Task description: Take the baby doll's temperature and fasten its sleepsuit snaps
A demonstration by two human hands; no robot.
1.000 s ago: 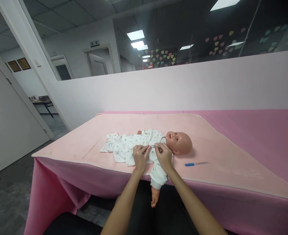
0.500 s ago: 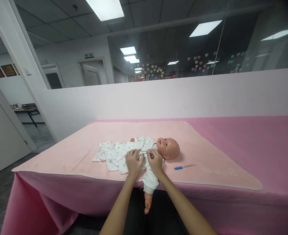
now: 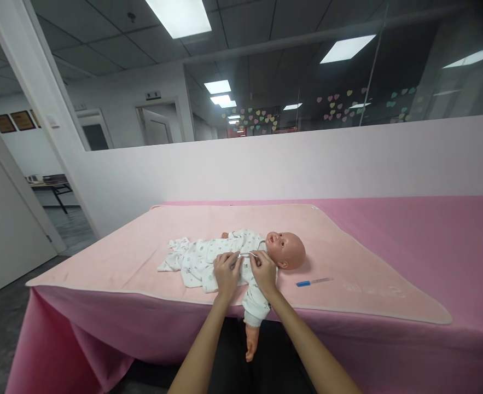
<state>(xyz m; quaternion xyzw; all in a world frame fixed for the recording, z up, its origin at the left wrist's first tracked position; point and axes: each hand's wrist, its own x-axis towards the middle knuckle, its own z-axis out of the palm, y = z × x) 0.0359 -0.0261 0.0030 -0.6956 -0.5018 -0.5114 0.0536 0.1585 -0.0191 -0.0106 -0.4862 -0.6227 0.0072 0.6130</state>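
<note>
A baby doll (image 3: 286,250) lies on its back, head to the right, in a white printed garment (image 3: 200,262). One of its arms (image 3: 251,342) hangs over the table's front edge. Across the doll's chest runs a thin white strip (image 3: 245,254), which looks like a tie string of the garment. My left hand (image 3: 227,273) pinches the strip's left end, fingers closed. At the other end, near the doll's chin, my right hand (image 3: 263,271) pinches it too. The fingertips hide how the ends lie.
A thin stick with a blue end (image 3: 304,283), like a pen or thermometer, lies right of the doll. Underneath is a peach blanket (image 3: 122,251) over a pink tablecloth (image 3: 438,246). A white wall (image 3: 266,169) with glass above stands behind the table.
The whole view has shifted slightly, so everything sits a little further right. Both hands stay on the strip at the doll's chest, with only slight finger movement.
</note>
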